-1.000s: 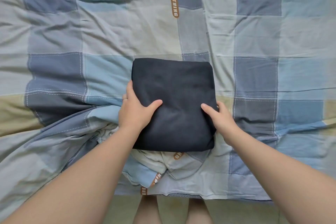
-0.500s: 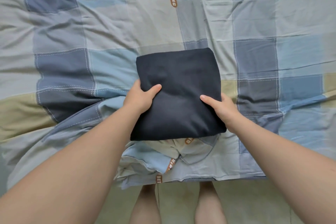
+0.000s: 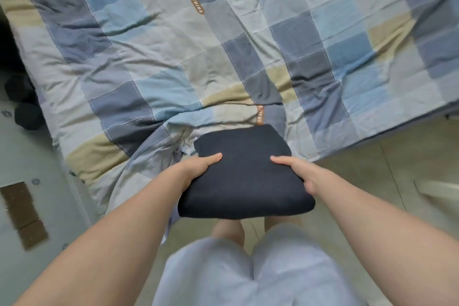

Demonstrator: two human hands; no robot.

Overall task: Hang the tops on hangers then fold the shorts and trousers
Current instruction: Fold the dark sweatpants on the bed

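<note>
A dark navy garment (image 3: 244,176), folded into a thick square, is lifted off the bed and held in the air at the bed's near edge, over the floor. My left hand (image 3: 196,169) grips its left side, thumb on top and fingers underneath. My right hand (image 3: 299,172) grips its right side the same way, thumb lying across the top.
The bed is covered by a rumpled checked quilt (image 3: 198,57) in blue, grey and beige. Tiled floor (image 3: 372,176) lies to the right and below. Dark objects (image 3: 23,107) sit on the floor at the left of the bed. My legs in light shorts (image 3: 248,273) fill the bottom.
Both hands have lifted the folded garment off the quilt and drawn it back past the bed's edge. I have stepped back and turned, so the bed now looks slanted.
</note>
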